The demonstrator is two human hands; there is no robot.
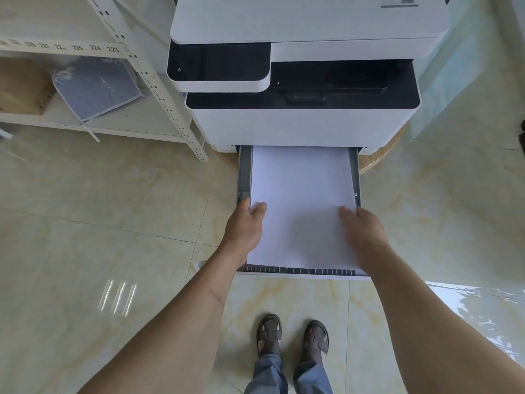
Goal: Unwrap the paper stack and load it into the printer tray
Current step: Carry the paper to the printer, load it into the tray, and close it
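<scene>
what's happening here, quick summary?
A person stands at a printer with its paper tray pulled out. A white paper stack, with no wrapper on it, lies in the tray. The left hand grips the stack's left edge, thumb on top; the right hand holds the right side. The paper looks about seated, and the tray is not yet pushed in.

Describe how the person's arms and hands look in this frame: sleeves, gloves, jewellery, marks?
Both forearms are bare: no sleeves in view. The left hand and right hand wear no gloves, and no rings or watch show. A thin line marks the left forearm.
</scene>
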